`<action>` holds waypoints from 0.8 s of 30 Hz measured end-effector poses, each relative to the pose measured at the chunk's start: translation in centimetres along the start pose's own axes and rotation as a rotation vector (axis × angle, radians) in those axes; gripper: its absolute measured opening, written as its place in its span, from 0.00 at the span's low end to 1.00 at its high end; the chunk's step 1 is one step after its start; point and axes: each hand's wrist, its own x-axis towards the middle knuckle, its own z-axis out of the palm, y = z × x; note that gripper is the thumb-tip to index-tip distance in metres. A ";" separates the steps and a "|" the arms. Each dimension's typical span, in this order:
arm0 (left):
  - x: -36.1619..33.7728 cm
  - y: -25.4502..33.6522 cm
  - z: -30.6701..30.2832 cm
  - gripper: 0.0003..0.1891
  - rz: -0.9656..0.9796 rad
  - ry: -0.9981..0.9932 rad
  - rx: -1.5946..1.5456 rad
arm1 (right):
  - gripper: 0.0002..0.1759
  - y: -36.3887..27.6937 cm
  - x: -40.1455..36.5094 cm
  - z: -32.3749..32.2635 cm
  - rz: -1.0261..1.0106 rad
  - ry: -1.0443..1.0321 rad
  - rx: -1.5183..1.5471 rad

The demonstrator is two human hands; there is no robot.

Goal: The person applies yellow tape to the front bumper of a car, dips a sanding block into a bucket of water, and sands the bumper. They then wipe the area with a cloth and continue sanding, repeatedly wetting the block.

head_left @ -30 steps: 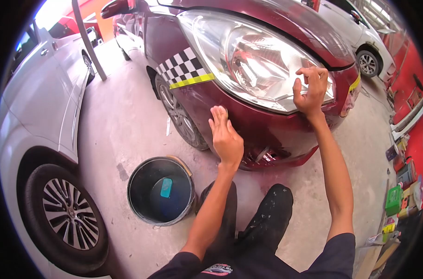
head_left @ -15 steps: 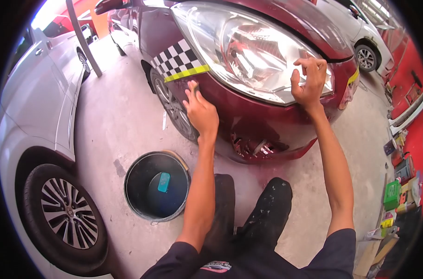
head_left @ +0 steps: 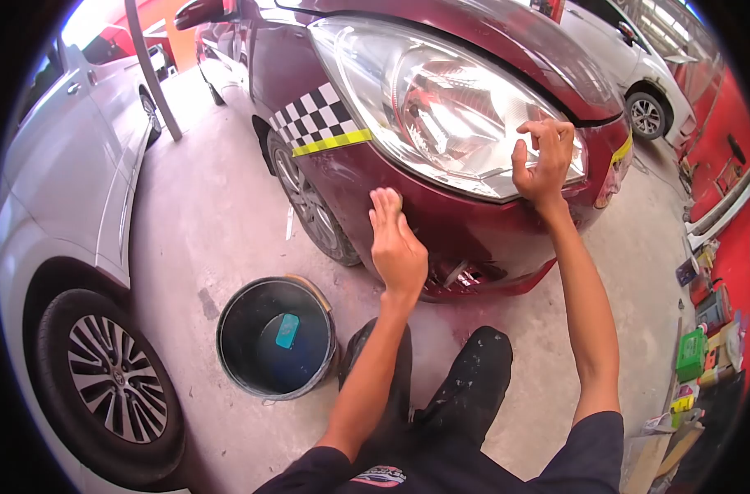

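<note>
My left hand (head_left: 399, 255) is held against the maroon bumper (head_left: 457, 222) below the headlight. Its fingers are stretched out and close together; a small dark patch shows by the fingertips, too small to make out. Higher and to the right, my right hand (head_left: 545, 160) rests at the lower right part of the clear headlight (head_left: 441, 107). Its fingers are bent, with the thumb apart, and nothing shows between them. A black-and-white checkered sticker (head_left: 317, 115) with a yellow strip sits on the fender left of the headlight.
A black bucket (head_left: 226, 350) with a teal block (head_left: 287, 330) inside stands on the concrete floor left of my knees. A silver car (head_left: 78, 181) is close on the left, a white car (head_left: 630, 58) behind at right. Bottles and a green container (head_left: 691, 354) line the right wall.
My left hand has moved right and down, from near the checkered sticker to lower on the bumper. The right hand stays at the headlight. The view has shifted slightly.
</note>
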 end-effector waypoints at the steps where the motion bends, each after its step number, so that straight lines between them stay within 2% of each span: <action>1: 0.7 -0.6 0.1 0.21 0.016 0.029 0.007 | 0.12 0.1 -0.2 -0.1 0.004 -0.010 -0.004; 3: 4.0 -2.7 -0.2 0.21 0.040 0.091 0.025 | 0.12 0.4 -0.2 0.0 -0.012 -0.005 -0.007; 5: 8.1 -3.6 -1.2 0.21 -0.199 0.038 0.093 | 0.11 0.2 -0.2 0.0 -0.015 0.006 0.000; 7: 7.8 -3.0 -1.4 0.21 -0.218 0.044 0.094 | 0.11 -0.3 -0.2 -0.1 0.007 0.005 0.004; 9: 3.0 -1.2 -0.6 0.21 0.029 0.095 0.031 | 0.11 -0.3 -0.1 -0.1 0.012 0.009 -0.003; 10: 0.0 -0.5 -0.1 0.21 0.027 0.015 0.008 | 0.10 0.0 -0.1 0.0 0.010 0.004 0.000; 13: 2.7 -2.6 -0.1 0.22 0.095 0.078 0.153 | 0.10 0.2 -0.1 0.2 -0.023 0.044 0.047; 15: 6.8 -3.3 -1.0 0.21 -0.085 0.046 0.192 | 0.11 0.1 -0.1 0.1 -0.034 0.048 0.003; 17: 7.8 -4.3 -1.3 0.22 -0.159 -0.020 0.193 | 0.12 0.0 0.0 0.2 -0.052 0.081 0.000; 20: 1.6 -0.8 -0.8 0.23 0.044 -0.003 0.113 | 0.13 0.2 -0.4 0.1 -0.030 0.051 0.000; 23: 2.6 -2.6 -0.6 0.24 0.094 0.025 0.175 | 0.12 0.5 -0.7 0.3 -0.036 0.053 -0.001; 24: 4.8 -3.8 -0.8 0.24 0.024 0.051 0.209 | 0.12 0.3 -0.4 0.2 -0.043 0.056 -0.010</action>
